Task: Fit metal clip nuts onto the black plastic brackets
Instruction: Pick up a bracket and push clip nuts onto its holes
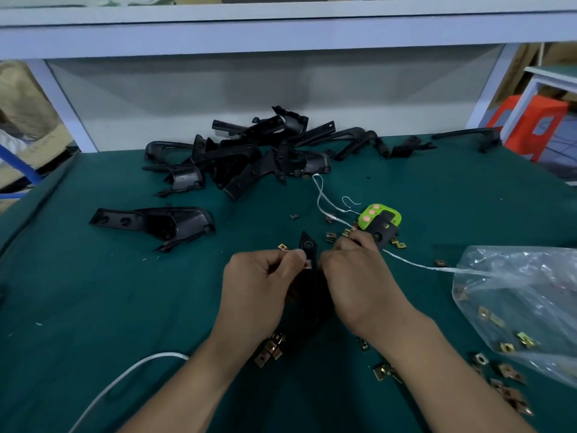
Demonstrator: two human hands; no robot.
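Left hand (pixel 259 282) pinches clip nut (pixel 308 264); right hand (pixel 359 282) grips black bracket (pixel 308 244), hands together.

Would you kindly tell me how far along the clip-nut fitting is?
Done: no finished bracket is plainly visible. In hand: the left hand pinches a clip nut against one black bracket, which the right hand grips. Left: the bracket pile behind, with loose nuts on the mat.
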